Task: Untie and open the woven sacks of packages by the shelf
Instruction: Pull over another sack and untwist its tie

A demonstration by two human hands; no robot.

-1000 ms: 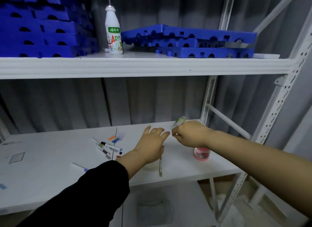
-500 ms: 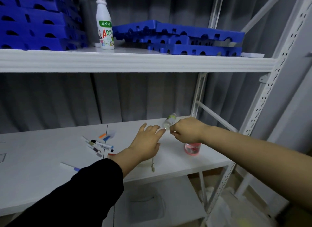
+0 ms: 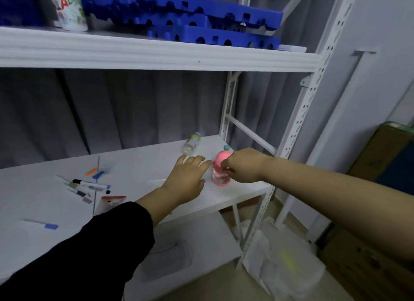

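You are not working on a sack yet; both hands are busy on the middle shelf (image 3: 235, 195). At far left, loose markers (image 3: 89, 185) are lying flat. Your left hand (image 3: 187, 177) is hovering with its grip apart, fingers straight, touching nothing. Behind it a small clear bottle (image 3: 191, 143) is lying on its side. Your right hand (image 3: 244, 165) is clamping its grip round the pink bottle (image 3: 220, 172), which seems to hold clear liquid. The white woven sack (image 3: 282, 258) is sitting on the floor, lower right, untouched; next, I judge, you are needing to let go and reach down.
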